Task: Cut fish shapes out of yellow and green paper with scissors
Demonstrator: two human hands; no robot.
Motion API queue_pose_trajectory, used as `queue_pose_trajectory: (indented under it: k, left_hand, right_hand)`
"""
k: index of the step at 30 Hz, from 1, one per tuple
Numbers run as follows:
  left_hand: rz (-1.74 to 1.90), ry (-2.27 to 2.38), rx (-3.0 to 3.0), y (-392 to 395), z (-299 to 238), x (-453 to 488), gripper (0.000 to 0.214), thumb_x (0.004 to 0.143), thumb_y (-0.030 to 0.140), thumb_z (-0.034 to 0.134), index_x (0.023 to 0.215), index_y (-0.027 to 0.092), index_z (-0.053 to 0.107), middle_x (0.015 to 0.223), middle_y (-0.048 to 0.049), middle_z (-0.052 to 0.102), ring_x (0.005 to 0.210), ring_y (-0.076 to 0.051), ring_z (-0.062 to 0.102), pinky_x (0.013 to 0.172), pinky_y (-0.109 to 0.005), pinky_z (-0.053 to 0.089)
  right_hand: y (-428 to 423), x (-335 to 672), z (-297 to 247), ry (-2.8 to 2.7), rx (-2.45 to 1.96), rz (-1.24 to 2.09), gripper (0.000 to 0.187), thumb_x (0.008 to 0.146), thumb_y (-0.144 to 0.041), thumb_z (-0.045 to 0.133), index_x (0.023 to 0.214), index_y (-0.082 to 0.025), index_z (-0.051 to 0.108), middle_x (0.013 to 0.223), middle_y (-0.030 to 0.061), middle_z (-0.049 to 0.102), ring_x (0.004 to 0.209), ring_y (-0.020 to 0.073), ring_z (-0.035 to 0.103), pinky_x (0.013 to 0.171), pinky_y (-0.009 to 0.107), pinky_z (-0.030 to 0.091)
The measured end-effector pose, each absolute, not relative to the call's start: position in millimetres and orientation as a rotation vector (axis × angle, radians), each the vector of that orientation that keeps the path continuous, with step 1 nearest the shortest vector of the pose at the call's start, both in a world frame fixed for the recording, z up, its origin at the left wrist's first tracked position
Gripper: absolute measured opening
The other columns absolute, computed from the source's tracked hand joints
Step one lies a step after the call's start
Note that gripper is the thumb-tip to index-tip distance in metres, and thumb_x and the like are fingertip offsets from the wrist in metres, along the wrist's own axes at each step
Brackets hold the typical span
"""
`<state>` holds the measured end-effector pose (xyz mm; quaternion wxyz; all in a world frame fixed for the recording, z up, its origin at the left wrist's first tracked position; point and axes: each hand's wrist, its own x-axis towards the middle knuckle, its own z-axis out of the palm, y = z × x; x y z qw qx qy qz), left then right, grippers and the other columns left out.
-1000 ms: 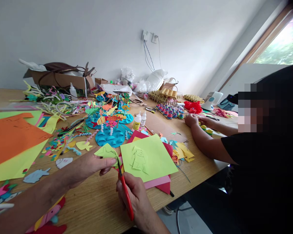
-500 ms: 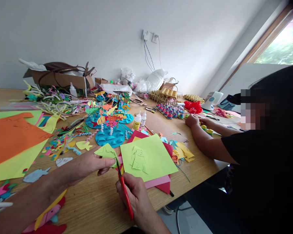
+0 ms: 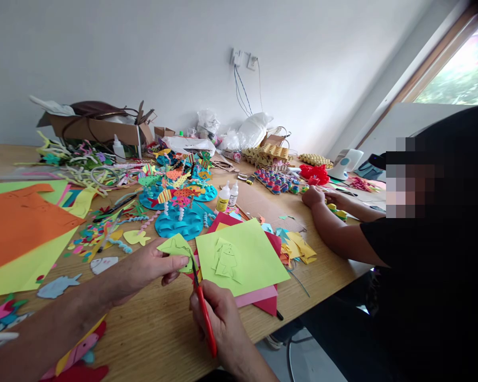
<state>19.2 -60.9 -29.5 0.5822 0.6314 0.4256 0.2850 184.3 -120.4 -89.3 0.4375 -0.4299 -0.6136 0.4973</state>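
Between the thumb and fingers of my left hand (image 3: 159, 267) is a small piece of light green paper (image 3: 174, 246) with a fish outline drawn on it. My right hand (image 3: 219, 313) is wrapped round red-handled scissors (image 3: 206, 321). Their dark blades meet the right edge of the green piece; how far apart the blades are I cannot tell. Just right of them, a larger light green sheet (image 3: 258, 254) with fish drawings lies on red and pink paper. Behind my hands stands a blue base (image 3: 179, 225) with paper fish on twisted stems.
Two small glue bottles (image 3: 223, 199) stand behind the green sheet. Orange paper (image 3: 24, 223) covers the left side, near loose cut-out fish (image 3: 59, 286). Yellow scraps (image 3: 298, 246) lie to the right. A co-worker's arm (image 3: 334, 233) reaches over the table's right side, near painted egg cartons (image 3: 276, 181).
The green piece and my left hand have shifted slightly to the right, with the piece tilted a little differently against the blades. The co-worker's head has moved slightly left.
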Motion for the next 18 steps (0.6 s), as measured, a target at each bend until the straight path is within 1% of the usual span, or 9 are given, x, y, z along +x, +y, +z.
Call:
queue_pose_trajectory:
  k: [3, 8, 12, 18]
  left_hand:
    - [0.673, 0.975, 1.462, -60.0, -27.8, 20.5, 0.022, 0.074, 0.038, 0.056, 0.062, 0.021, 0.047, 0.047, 0.0072, 0.046, 0.047, -0.011, 0.038, 0.049, -0.025, 0.033]
    - [0.663, 0.973, 1.440, -57.7, -27.7, 21.9, 0.027, 0.073, 0.038, 0.057, 0.055, 0.021, 0.046, 0.046, 0.0065, 0.045, 0.047, -0.010, 0.038, 0.049, -0.025, 0.032]
    - [0.676, 0.955, 1.408, -59.6, -29.0, 21.4, 0.023, 0.073, 0.038, 0.057, 0.060, 0.021, 0.047, 0.046, 0.0070, 0.047, 0.047, -0.010, 0.037, 0.048, -0.025, 0.033]
    - [0.641, 0.985, 1.403, -59.5, -25.0, 20.4, 0.031, 0.071, 0.044, 0.058, 0.055, 0.020, 0.048, 0.047, 0.0057, 0.047, 0.048, -0.011, 0.038, 0.049, -0.025, 0.033]
  right_hand:
    - [-120.8, 185.1, -89.7, -1.529, -1.061, 1.244, 0.027, 0.087, -0.030, 0.048, 0.063, -0.018, 0.042, 0.058, -0.0045, 0.036, 0.056, 0.0095, 0.033, 0.050, 0.020, 0.027]
    - [-120.8, 186.2, -90.0, -1.535, -1.052, 1.254, 0.030, 0.088, -0.032, 0.048, 0.063, -0.018, 0.042, 0.057, -0.0047, 0.036, 0.055, 0.0091, 0.033, 0.050, 0.020, 0.027]
    - [-120.0, 185.8, -88.3, -1.551, -1.070, 1.224, 0.031, 0.087, -0.031, 0.049, 0.061, -0.018, 0.040, 0.057, -0.0048, 0.035, 0.055, 0.0089, 0.031, 0.049, 0.020, 0.026]
    - [-120.6, 185.8, -86.1, -1.547, -1.088, 1.220, 0.030, 0.086, -0.028, 0.048, 0.059, -0.018, 0.039, 0.056, -0.0053, 0.033, 0.053, 0.0085, 0.030, 0.048, 0.020, 0.025]
